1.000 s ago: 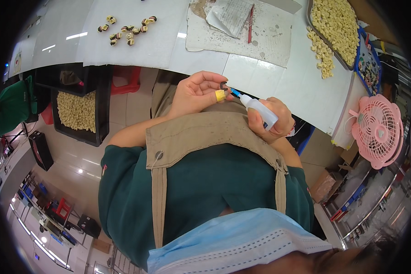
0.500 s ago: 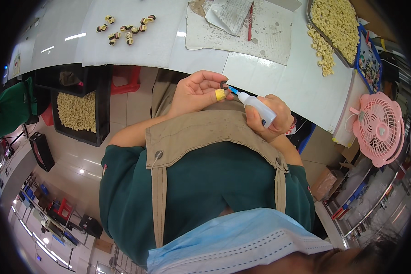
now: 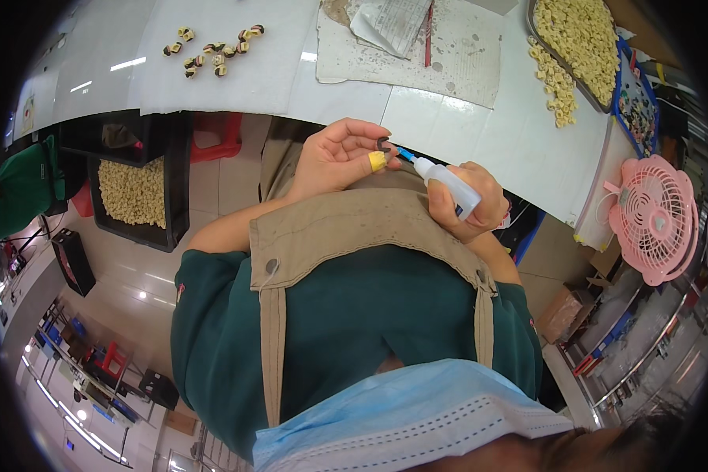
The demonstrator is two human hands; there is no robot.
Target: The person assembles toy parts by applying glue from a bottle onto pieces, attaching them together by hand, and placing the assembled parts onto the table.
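Observation:
Between the fingertips of my left hand (image 3: pixel 332 157) is a small dark curved piece (image 3: pixel 383 145). Yellow tape wraps the thumb of that hand. My right hand (image 3: pixel 476 200) is closed around a translucent white squeeze bottle (image 3: pixel 454 189), tilted with its blue nozzle (image 3: pixel 405 154) toward the dark piece. A small gap seems to lie between the nozzle tip and the piece. Both hands are just off the near edge of the white table, in front of the brown apron (image 3: pixel 354 228).
Several small cream-and-dark pieces (image 3: pixel 219 53) lie on a white sheet at the left. A stained board (image 3: pixel 464 79) carries papers and a red pen (image 3: pixel 429 35). At right are a tray of cream pieces (image 3: pixel 578 39) and a pink fan (image 3: pixel 653 220). Below left stands a black crate (image 3: pixel 177 212).
My right hand has drawn the bottle slightly to the right, so its nozzle is a little farther from the dark piece. My left hand has barely moved.

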